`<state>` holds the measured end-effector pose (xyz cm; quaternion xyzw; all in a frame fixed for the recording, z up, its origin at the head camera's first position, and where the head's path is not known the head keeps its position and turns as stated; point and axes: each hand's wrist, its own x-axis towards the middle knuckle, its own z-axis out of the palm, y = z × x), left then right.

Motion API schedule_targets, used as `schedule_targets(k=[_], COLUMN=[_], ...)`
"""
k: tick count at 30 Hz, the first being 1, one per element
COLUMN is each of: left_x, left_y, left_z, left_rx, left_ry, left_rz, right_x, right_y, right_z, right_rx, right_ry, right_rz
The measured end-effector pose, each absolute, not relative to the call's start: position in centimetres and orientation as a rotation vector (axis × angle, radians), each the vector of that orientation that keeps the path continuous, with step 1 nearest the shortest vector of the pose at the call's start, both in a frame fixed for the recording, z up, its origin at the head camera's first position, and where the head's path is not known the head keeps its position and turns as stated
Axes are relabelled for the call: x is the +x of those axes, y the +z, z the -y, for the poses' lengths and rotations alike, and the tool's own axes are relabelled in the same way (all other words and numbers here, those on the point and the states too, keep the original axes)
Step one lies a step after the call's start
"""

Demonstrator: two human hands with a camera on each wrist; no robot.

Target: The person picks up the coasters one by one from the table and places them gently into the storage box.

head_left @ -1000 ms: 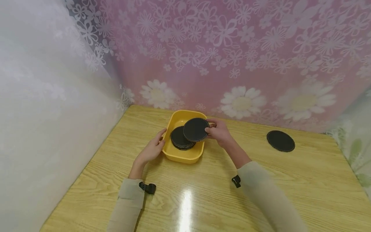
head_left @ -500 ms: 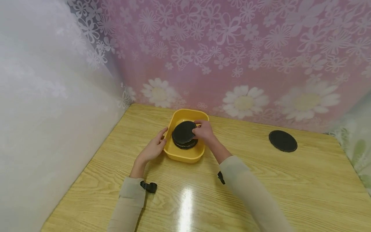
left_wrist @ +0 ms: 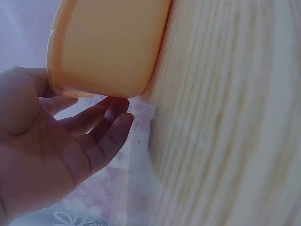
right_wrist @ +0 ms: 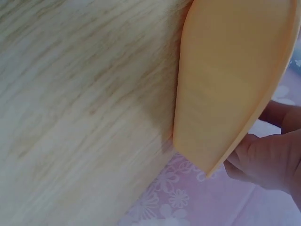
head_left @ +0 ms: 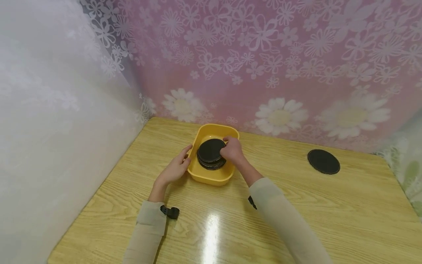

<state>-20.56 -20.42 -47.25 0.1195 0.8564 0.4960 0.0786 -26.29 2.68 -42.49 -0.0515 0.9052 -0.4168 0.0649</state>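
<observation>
A yellow plastic box (head_left: 211, 180) with rounded corners stands on the table, holding a stack of round black coasters (head_left: 212, 165). On top of that stack lies another coaster (head_left: 211, 149), its right edge pinched by my right hand (head_left: 232, 149), which reaches in over the box's right rim. My left hand (head_left: 173, 168) rests against the outside of the box's left wall, fingers loosely bent. In the left wrist view its fingertips (left_wrist: 123, 120) touch or nearly touch the wall. The right wrist view shows the box's outer wall (right_wrist: 230, 80) hiding the right hand's fingertips and the coasters.
One more black coaster (head_left: 324, 161) lies flat on the wood-grain table (head_left: 283, 176), well right of the box. A pink flowered cloth (head_left: 230, 99) hangs along the back edge, and a pale one (head_left: 66, 146) borders the left.
My right hand has moved left and down into the box, bringing its coaster from above the right side onto the stack. My left hand stays at the left wall.
</observation>
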Motion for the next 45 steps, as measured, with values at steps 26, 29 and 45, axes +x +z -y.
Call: schedule_targets(k=[26,29,45], left_x=[-20.6,-20.6,-20.5], left_y=[-47.4,-47.4,-47.5], left_z=[20.3,20.4,20.5], left_rx=[0.371,0.365,0.389], left_ry=[1.476,1.468,1.474], left_rz=[-2.573,-2.58,-2.572], right_x=[-25.9,-25.8,-25.3], right_y=[-42.2,-42.2,-41.9], right_z=[-1.4,-1.4,-1.8], right_rx=[-0.259,-0.269,-0.301], right_ry=[-0.586,-0.602,-0.681], right_rz=[-2.744,-2.747,-2.758])
